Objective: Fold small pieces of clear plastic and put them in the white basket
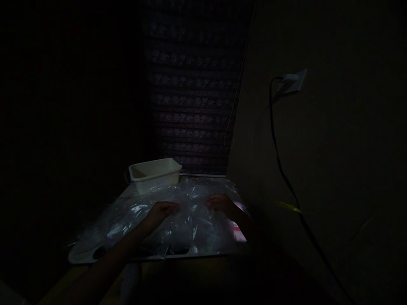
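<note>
Crinkled clear plastic film lies over most of a small table in the dim light. My left hand is over its middle, thumb and fingers pinched together on the film. Opposite it, a short way to the right, my right hand also has its fingers closed on the film, slightly blurred. Between the two hands the plastic shows bright creases. Whether it is one sheet or several bags I cannot make out.
A white plastic tub stands at the table's back left. Beside my right forearm glows a pinkish bright patch, perhaps a screen. A black cable hangs from a wall socket at the right. A patterned blind covers the back.
</note>
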{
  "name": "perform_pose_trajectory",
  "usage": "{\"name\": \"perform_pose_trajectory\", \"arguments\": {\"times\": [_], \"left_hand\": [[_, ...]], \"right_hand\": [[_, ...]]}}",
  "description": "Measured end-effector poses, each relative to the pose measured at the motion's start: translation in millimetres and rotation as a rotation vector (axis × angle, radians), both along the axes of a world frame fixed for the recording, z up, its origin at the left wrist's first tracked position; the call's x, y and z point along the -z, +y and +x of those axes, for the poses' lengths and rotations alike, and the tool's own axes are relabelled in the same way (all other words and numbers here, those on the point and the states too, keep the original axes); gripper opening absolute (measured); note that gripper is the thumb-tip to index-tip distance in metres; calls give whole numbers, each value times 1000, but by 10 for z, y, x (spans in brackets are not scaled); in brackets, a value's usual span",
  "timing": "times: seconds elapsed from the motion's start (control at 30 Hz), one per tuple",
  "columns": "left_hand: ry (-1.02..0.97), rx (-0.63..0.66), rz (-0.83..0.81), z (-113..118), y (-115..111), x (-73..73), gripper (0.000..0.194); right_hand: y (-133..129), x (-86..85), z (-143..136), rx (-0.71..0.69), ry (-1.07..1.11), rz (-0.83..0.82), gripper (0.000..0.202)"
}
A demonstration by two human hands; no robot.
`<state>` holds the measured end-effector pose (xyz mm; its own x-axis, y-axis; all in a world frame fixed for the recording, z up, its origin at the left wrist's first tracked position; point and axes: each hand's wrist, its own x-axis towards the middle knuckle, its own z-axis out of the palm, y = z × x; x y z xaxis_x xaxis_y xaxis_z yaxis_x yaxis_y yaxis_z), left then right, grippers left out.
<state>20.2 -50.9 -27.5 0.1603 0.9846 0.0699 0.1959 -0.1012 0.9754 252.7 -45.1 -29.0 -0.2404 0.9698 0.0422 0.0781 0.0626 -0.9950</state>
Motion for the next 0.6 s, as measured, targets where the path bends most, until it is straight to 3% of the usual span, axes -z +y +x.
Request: {"name": "perform_pose_trajectory", "arguments": {"times": [0.1, 0.37, 0.6], "left_hand": [[-67, -43, -44, -3, 24, 33, 10], [-233, -34, -94, -19, 47, 105, 18], [-379, -93, -79, 2, -36, 39, 20]], "right_hand": [[-11, 9, 26, -1, 21, 0, 15], [15, 112, 46, -75, 36, 52, 29], [-20, 119, -44, -179, -50, 203, 39]]}}
